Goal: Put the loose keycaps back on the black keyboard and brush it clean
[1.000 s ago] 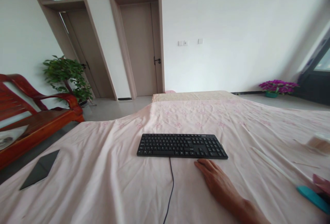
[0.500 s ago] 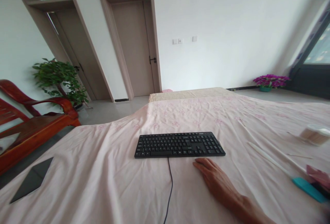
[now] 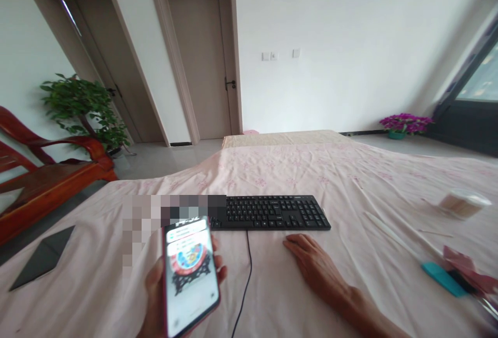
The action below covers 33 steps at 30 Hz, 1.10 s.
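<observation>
In my left hand (image 3: 153,289) is a smartphone (image 3: 192,286) with a lit screen, the thumb along one side and fingertips curled round the other. It is held upright at the left end of a black keyboard (image 3: 276,212) and overlaps it in view. My right hand (image 3: 313,261) lies palm down on the pink cloth, just in front of the keyboard, fingers stretched and holding nothing. From the keyboard a thin black cable (image 3: 249,265) runs toward me. A pixelated patch above the phone covers the keyboard's left end.
The cloth (image 3: 116,255) is wrinkled. A dark flat panel (image 3: 44,257) lies at the left. To the right are a clear tub of cotton swabs (image 3: 462,203), a loose swab (image 3: 438,233), a long pale strip (image 3: 389,229) and a turquoise object (image 3: 443,278) beside pink material (image 3: 467,270).
My left hand has come into view from below with the phone. The camera has tilted slightly, shifting the scene up and left. My right hand stays on the cloth in front of the keyboard.
</observation>
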Motion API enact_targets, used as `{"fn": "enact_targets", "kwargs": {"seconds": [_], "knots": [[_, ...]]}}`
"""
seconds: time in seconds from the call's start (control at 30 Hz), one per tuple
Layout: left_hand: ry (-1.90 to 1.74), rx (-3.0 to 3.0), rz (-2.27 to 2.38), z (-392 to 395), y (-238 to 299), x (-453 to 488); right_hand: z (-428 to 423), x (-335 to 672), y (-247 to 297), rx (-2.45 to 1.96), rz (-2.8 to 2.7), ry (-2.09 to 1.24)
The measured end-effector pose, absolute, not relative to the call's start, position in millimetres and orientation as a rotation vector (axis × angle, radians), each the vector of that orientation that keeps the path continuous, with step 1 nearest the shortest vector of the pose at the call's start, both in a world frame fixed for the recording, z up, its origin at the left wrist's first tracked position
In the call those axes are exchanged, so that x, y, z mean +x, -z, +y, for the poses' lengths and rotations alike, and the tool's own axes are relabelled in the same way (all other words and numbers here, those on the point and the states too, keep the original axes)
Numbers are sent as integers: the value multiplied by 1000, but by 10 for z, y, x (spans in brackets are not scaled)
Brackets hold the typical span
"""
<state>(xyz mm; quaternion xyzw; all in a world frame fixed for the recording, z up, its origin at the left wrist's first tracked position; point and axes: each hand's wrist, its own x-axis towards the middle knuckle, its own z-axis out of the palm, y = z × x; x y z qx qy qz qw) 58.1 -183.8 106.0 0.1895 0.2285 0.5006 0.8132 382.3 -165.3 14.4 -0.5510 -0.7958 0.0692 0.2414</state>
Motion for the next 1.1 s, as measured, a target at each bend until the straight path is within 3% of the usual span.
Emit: {"fn": "enact_targets", "kwargs": {"seconds": [0.3, 0.53, 1.1], "knots": [[-631, 160, 196, -1395, -580, 1074, -1526, 3682, -298, -1396, -2030, -205], [-595, 101, 212, -1301, -487, 931, -1537, 3125, -496, -1180, -1923, -160], [-634, 66, 269, -1288, -276, 907, -1700, 2835, -453, -852, -2446, -45]]}}
